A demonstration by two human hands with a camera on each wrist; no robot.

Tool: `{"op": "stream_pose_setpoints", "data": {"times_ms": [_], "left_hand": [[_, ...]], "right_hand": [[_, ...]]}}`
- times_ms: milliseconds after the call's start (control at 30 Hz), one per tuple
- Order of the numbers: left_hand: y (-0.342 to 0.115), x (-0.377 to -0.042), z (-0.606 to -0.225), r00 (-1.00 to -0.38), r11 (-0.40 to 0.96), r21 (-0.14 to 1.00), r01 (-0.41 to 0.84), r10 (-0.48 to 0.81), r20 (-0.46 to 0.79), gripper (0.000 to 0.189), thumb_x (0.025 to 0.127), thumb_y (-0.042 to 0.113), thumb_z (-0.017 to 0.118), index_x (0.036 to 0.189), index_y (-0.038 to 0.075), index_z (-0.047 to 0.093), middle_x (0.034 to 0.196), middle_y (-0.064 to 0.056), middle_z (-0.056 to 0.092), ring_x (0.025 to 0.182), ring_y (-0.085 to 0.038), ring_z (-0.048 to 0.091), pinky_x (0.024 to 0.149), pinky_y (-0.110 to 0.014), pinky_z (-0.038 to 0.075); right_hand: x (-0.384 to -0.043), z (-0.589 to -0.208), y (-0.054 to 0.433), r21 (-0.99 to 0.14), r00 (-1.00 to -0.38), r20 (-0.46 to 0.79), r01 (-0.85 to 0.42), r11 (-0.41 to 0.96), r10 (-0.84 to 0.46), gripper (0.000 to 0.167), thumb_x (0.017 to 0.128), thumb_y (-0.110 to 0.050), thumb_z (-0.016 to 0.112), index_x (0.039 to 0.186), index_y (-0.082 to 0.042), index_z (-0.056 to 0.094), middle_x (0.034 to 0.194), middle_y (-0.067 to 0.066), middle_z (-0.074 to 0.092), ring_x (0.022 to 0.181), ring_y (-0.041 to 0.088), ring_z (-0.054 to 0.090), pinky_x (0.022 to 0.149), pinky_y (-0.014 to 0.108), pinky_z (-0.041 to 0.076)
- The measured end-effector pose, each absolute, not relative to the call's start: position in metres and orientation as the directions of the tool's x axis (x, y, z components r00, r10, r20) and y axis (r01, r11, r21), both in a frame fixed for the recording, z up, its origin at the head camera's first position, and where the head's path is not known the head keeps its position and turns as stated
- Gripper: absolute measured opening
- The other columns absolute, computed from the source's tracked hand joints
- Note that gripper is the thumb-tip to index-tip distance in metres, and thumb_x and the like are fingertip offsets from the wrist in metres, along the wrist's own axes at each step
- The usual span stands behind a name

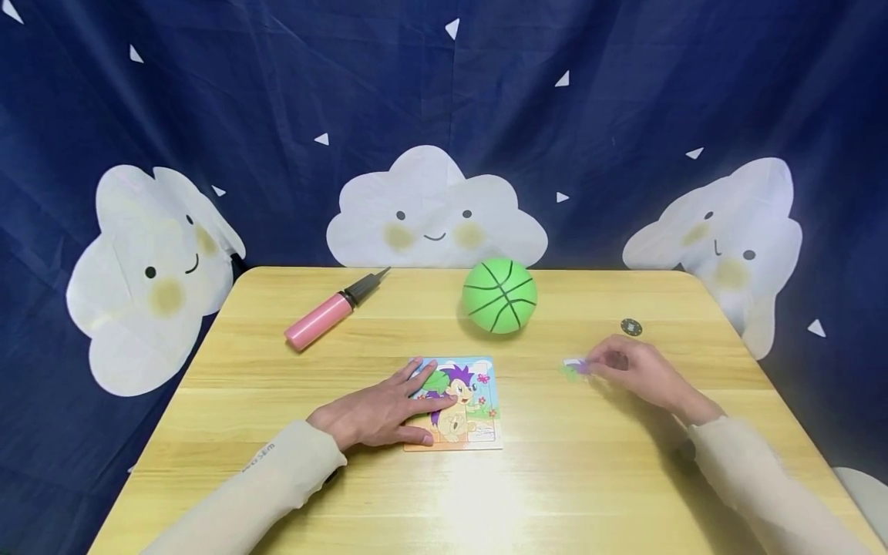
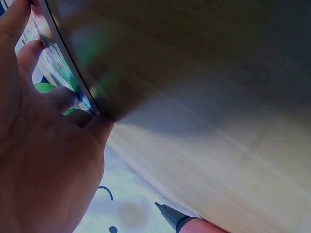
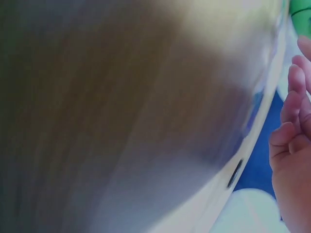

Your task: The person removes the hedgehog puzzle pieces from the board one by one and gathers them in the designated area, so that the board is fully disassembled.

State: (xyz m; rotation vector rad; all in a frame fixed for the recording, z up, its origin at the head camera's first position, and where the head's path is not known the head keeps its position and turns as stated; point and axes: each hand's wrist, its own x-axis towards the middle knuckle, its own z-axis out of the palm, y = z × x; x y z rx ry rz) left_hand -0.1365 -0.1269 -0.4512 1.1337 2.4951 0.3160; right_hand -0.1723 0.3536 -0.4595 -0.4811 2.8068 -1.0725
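Note:
A square picture puzzle (image 1: 483, 412), showing a purple-haired hedgehog character, lies flat on the table. My left hand (image 1: 378, 412) rests on its left part with the fingers spread, covering some of the picture. In the left wrist view, the fingertips of that hand (image 2: 48, 141) are at the puzzle's edge. To the right, my right hand (image 1: 641, 371) pinches a small puzzle piece (image 1: 574, 368), blurred, with white, purple and green on it. The right wrist view shows this hand (image 3: 297, 160) with its fingers bent, at the frame's edge; the piece is not visible there.
A green ball (image 1: 499, 296) with black lines stands behind the puzzle. A pink hand pump (image 1: 322, 321) with a black nozzle lies at the back left. Beyond my right hand is a black round chip (image 1: 631, 327). A dark blue cloud-patterned curtain (image 1: 388, 92) hangs behind the wooden table (image 1: 555, 493).

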Motion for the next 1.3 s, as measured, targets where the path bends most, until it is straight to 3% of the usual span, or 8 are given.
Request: {"op": "stream_pose_setpoints", "data": {"times_ms": [167,433,600,767,933,1300], "left_hand": [[-0.129,-0.136,-0.453,-0.597,0.637,0.357,0.683,0.769,-0.228,0.065,0.11,0.055,0.058,0.17,0.034,0.042,0.182,-0.021,0.015,0.169,-0.047,0.013,0.129,-0.062,0.037],[-0.133,-0.133,-0.451,-0.619,0.661,0.345,0.666,0.748,-0.24,0.063,0.111,0.057,0.055,0.169,0.039,0.04,0.184,-0.017,0.009,0.17,-0.043,0.007,0.129,-0.059,0.038],[-0.139,-0.131,-0.449,-0.637,0.681,0.334,0.652,0.731,-0.245,0.063,0.11,0.058,0.056,0.169,0.04,0.041,0.184,-0.019,0.009,0.17,-0.043,0.009,0.129,-0.058,0.039],[-0.143,-0.13,-0.45,-0.638,0.685,0.33,0.649,0.727,-0.254,0.064,0.11,0.059,0.054,0.169,0.04,0.04,0.183,-0.02,0.009,0.17,-0.043,0.009,0.129,-0.057,0.038],[-0.144,-0.131,-0.451,-0.636,0.685,0.322,0.653,0.727,-0.258,0.064,0.111,0.059,0.054,0.169,0.04,0.039,0.183,-0.02,0.01,0.17,-0.043,0.011,0.129,-0.057,0.038],[-0.143,-0.132,-0.453,-0.637,0.684,0.324,0.654,0.728,-0.252,0.064,0.11,0.059,0.056,0.169,0.04,0.041,0.183,-0.021,0.011,0.17,-0.043,0.011,0.129,-0.058,0.037]], "right_hand": [[-0.17,-0.453,0.323,-0.684,-0.945,0.035,-0.26,0.682,-0.325,0.014,0.101,-0.028,0.082,0.112,-0.019,0.081,0.107,-0.003,0.078,0.097,0.009,0.069,0.088,0.025,0.057],[-0.165,-0.451,0.262,-0.679,-0.91,0.026,-0.319,0.661,-0.413,0.017,0.101,-0.023,0.081,0.116,-0.015,0.08,0.11,-0.007,0.078,0.107,0.013,0.071,0.104,0.047,0.058],[-0.165,-0.451,0.225,-0.698,-0.879,0.033,-0.361,0.618,-0.476,0.019,0.1,-0.019,0.08,0.116,-0.009,0.078,0.107,-0.004,0.076,0.102,0.013,0.069,0.098,0.037,0.061],[-0.169,-0.453,0.189,-0.711,-0.838,0.06,-0.417,0.566,-0.542,0.02,0.099,-0.016,0.08,0.116,-0.005,0.078,0.1,-0.002,0.073,0.091,0.011,0.063,0.083,0.025,0.057],[-0.175,-0.458,0.157,-0.695,-0.808,0.067,-0.459,0.554,-0.586,0.019,0.098,-0.011,0.081,0.114,-0.003,0.078,0.094,-0.001,0.071,0.085,0.011,0.06,0.077,0.024,0.054],[-0.181,-0.463,0.12,-0.659,-0.821,-0.008,-0.425,0.62,-0.571,0.018,0.098,-0.012,0.082,0.112,-0.003,0.077,0.096,0.003,0.069,0.088,0.015,0.062,0.079,0.024,0.053]]}}
